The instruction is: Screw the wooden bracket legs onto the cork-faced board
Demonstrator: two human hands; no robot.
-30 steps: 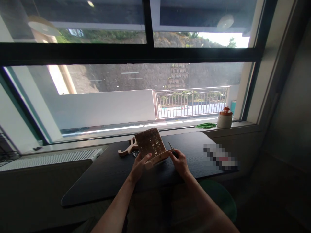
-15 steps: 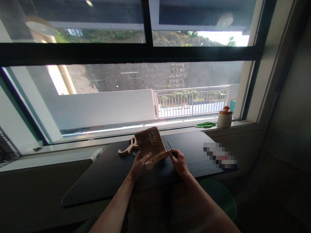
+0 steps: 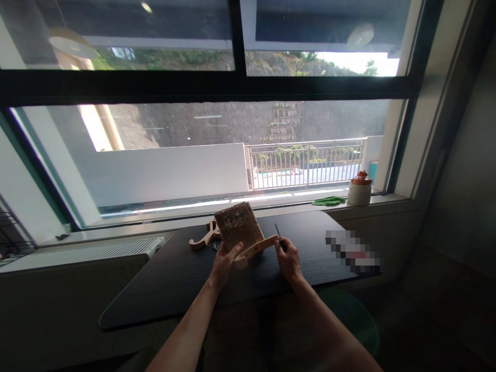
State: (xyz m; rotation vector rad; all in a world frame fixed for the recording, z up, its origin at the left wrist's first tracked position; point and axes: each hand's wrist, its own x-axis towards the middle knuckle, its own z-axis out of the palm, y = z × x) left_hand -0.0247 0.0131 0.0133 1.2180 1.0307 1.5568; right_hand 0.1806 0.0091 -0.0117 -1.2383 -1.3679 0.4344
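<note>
On the black table (image 3: 163,289) my left hand (image 3: 223,264) grips the near left edge of a brown perforated panel (image 3: 238,227) that stands tilted on a light wooden frame piece (image 3: 256,249). My right hand (image 3: 288,260) is closed round the dark handle of a small screwdriver (image 3: 279,235), its tip pointing up and away beside the right end of the wooden frame. A second curved wooden piece (image 3: 202,238) lies on the table just left of the panel, with small dark bits beside it.
A white jar with an orange lid (image 3: 358,190) and a green cloth (image 3: 329,200) sit on the window sill at the right. A blurred-out object (image 3: 353,252) lies on the table's right end. A white radiator (image 3: 85,252) runs at the left. A green stool (image 3: 349,315) is below.
The screwdriver in my right hand has tipped a little more upright and shifted slightly right. My left hand and the panel have hardly moved.
</note>
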